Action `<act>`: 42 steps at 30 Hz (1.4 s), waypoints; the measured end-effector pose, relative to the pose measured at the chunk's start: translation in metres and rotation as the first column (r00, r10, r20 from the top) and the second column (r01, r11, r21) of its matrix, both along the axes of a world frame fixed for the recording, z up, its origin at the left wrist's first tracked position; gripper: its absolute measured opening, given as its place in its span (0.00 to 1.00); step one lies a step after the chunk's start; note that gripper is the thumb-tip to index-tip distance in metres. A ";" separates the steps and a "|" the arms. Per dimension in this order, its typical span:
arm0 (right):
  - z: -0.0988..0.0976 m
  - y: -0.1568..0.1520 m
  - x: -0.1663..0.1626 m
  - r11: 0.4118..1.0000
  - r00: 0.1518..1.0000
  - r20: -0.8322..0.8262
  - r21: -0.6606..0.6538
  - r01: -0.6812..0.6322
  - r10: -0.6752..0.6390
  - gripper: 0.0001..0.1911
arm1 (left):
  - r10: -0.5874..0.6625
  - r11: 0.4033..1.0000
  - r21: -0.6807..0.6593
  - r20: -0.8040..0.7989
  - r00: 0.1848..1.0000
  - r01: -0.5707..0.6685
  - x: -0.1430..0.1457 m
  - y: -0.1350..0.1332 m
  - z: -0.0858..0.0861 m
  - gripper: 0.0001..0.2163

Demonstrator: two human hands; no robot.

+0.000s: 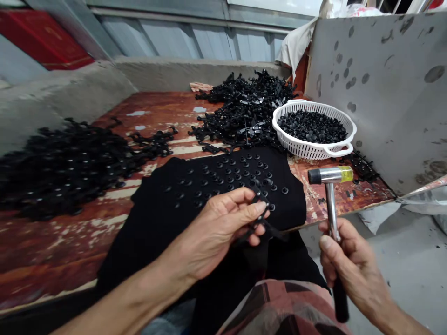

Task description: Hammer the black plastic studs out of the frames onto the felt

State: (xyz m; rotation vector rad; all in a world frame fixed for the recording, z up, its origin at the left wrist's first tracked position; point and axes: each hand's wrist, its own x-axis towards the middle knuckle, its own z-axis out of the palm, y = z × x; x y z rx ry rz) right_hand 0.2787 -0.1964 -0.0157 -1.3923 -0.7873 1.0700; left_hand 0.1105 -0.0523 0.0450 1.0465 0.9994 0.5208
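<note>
My left hand (223,228) pinches a small black plastic strap piece (260,218) between thumb and fingers, just above the near edge of a black cloth (167,209). Several small black round studs (237,174) lie scattered on that cloth. My right hand (349,265) is wrapped round the handle of a small hammer (330,195), which stands upright with its chrome head, black at one end and yellow at the other, over the table's front right part.
A white slotted basket (307,149) of black studs sits at the right. Piles of black strap pieces lie at the left (63,167) and at the back (244,107). A spotted grey board (384,93) walls the right side. The worn red table (52,251) ends near my lap.
</note>
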 end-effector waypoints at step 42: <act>-0.004 0.022 -0.006 0.999 0.989 -0.146 0.023 0.034 -0.031 0.18 | -0.236 0.831 0.326 -0.527 0.816 0.451 -0.016 0.005 -0.018 0.21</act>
